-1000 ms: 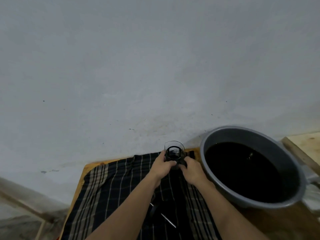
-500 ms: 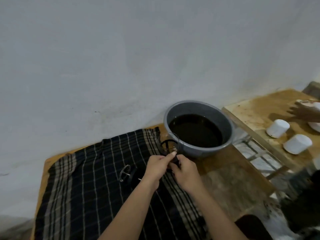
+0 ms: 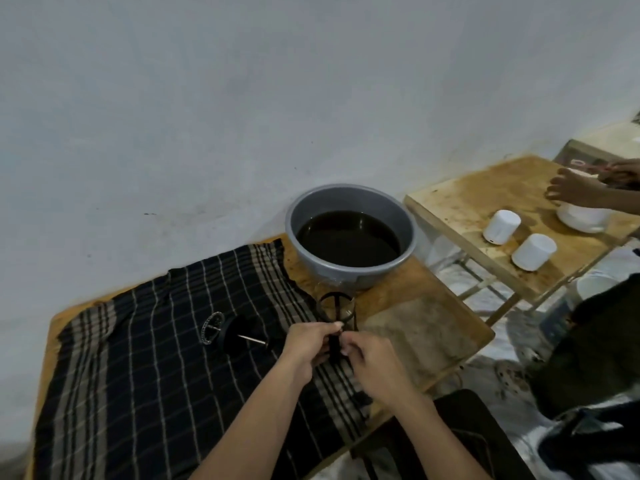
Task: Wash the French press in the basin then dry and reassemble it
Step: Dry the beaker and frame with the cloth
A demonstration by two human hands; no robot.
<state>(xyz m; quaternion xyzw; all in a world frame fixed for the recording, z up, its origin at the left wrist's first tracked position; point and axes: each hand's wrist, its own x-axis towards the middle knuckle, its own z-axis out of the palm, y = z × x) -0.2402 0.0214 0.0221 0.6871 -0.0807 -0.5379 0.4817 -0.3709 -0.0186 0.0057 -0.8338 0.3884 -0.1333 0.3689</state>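
Note:
The French press carafe [image 3: 337,308], clear glass in a black frame, stands on the wooden table just in front of the grey basin [image 3: 349,268], which holds dark water. My left hand [image 3: 306,348] and my right hand [image 3: 372,363] both pinch the carafe's black handle at its near side. Left of my hands, on the dark checked cloth [image 3: 145,368], lies the plunger [image 3: 228,332]: its black lid, metal rod and round mesh filter.
A second wooden table [image 3: 485,216] stands at the right with two white cups [image 3: 501,226] and a white bowl [image 3: 581,216]. Another person's hands [image 3: 571,187] work there. A dark-clothed person sits at the lower right. A pale wall rises behind.
The view has swung down and to the right, bringing the plunger, the second table and the other person into sight. My hands stay on the carafe, which now stands nearer to me.

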